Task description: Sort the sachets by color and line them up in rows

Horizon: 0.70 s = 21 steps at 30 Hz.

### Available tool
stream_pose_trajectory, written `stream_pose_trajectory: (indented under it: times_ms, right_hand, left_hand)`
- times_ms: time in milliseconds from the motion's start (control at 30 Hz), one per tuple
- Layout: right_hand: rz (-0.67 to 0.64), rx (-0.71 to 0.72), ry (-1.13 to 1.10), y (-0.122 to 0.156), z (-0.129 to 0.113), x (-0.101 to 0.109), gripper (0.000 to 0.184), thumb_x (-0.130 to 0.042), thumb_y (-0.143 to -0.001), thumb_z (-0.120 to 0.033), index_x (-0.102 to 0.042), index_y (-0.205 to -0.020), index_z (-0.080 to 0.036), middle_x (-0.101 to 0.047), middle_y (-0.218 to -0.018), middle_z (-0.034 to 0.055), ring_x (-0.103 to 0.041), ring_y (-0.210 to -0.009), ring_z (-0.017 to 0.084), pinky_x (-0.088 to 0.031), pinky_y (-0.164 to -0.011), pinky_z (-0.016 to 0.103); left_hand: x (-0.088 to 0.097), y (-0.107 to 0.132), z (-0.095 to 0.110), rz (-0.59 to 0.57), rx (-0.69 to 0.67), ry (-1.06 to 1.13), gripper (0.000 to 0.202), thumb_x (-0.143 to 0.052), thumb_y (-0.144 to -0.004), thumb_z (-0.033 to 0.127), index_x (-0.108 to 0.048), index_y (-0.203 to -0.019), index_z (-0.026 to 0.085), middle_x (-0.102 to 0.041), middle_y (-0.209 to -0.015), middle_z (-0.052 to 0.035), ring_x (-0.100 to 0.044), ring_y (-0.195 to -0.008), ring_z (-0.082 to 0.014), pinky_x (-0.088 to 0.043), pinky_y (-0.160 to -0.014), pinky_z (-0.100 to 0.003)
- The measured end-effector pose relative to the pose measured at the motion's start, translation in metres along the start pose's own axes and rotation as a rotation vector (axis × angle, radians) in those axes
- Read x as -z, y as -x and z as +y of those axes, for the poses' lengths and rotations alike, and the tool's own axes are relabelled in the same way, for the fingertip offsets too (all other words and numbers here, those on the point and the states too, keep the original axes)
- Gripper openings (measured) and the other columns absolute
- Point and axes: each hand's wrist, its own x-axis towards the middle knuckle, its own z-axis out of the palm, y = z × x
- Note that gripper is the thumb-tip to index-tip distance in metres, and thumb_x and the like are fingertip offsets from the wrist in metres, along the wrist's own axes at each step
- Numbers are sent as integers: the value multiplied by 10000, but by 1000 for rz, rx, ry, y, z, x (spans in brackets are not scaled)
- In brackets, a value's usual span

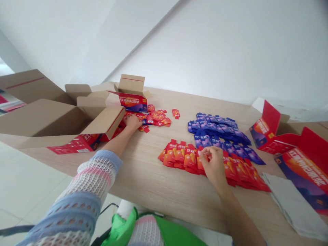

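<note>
My left hand (132, 122) reaches far left and rests on a loose heap of red sachets (156, 118) beside an open cardboard box flap; its fingers curl down onto the pile. My right hand (214, 164) lies on a neat overlapping row of red-orange sachets (179, 153), fingers pinched together on the top edge of one. Behind that row runs a row of blue-purple sachets (220, 131). A small open red carton (133, 97) stands behind the loose heap.
Large open cardboard boxes (51, 116) lie at the left on the wooden table (153, 181). Open red cartons (276, 133) stand at the right, with a grey cloth (292, 205) near the front right. A white wall rises behind.
</note>
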Motion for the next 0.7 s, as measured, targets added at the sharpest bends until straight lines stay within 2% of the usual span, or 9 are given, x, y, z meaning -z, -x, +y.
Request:
stream_pose_trajectory:
  times_ms: [67, 133, 233, 367, 467, 567, 633, 700]
  right_hand:
    - [1, -3, -3, 2, 1, -1, 204, -614, -885, -433, -611, -880, -229, -499, -1012, 77, -527, -899, 233, -488, -825, 442]
    - [-2, -9, -4, 3, 2, -1, 209, -618, -882, -437, -619, -882, -229, -499, -1014, 79, -528, -903, 235, -489, -834, 448]
    - [-8, -19, -15, 4, 1, 0, 204, -624, -871, -429, -626, -875, -225, -496, -1021, 80, -532, -896, 230, -494, -842, 449]
    - [-33, -11, -19, 5, -4, 1, 176, -621, -871, -401, -627, -874, -226, -503, -1031, 79, -536, -916, 225, -496, -862, 439]
    - [-47, -13, -37, 6, -6, 1, 182, -625, -873, -405, -620, -871, -223, -521, -1025, 77, -547, -916, 215, -497, -884, 427]
    - [-74, -49, -91, 5, -8, -3, 249, -625, -879, -464, -621, -884, -216, -531, -1020, 74, -561, -880, 199, -511, -855, 407]
    - [-93, -78, -153, 4, -11, -8, 308, -617, -884, -522, -618, -909, -215, -542, -1028, 77, -569, -876, 197, -520, -830, 394]
    - [-113, -98, -241, 1, -16, -14, 360, -608, -886, -572, -607, -958, -219, -559, -1060, 83, -581, -889, 199, -525, -823, 389]
  left_hand:
    - [-2, 0, -4, -12, -33, -8, 599, -624, -804, 329, -521, -1270, -33, -586, -1265, -351, -465, -1291, -454, -338, -1061, -526]
    - [-5, 5, -5, 29, -43, 24, 590, -632, -800, 291, -484, -1284, -13, -560, -1308, -349, -461, -1311, -441, -356, -1054, -506]
    - [-11, 11, -5, 9, 73, 129, 637, -663, -800, 280, -413, -1333, 38, -549, -1347, -331, -527, -1282, -408, -415, -1007, -471]
    - [-16, 12, -7, -135, 226, 356, 783, -729, -794, 302, -298, -1394, 41, -607, -1277, -318, -627, -1179, -363, -488, -892, -398]
    - [-13, 16, -1, -131, 295, 622, 781, -751, -778, 205, -281, -1388, 75, -609, -1282, -279, -630, -1176, -323, -510, -859, -351]
    - [-1, 34, 22, -128, 406, 985, 673, -689, -795, 83, -302, -1340, 162, -633, -1194, -167, -674, -1024, -239, -537, -746, -295]
    - [10, 54, 48, -172, 465, 1226, 571, -632, -819, 43, -333, -1276, 209, -626, -1087, -81, -672, -870, -180, -536, -669, -270]
    - [20, 80, 78, -221, 467, 1368, 495, -609, -817, 15, -369, -1189, 237, -597, -987, -8, -640, -752, -130, -524, -628, -244]
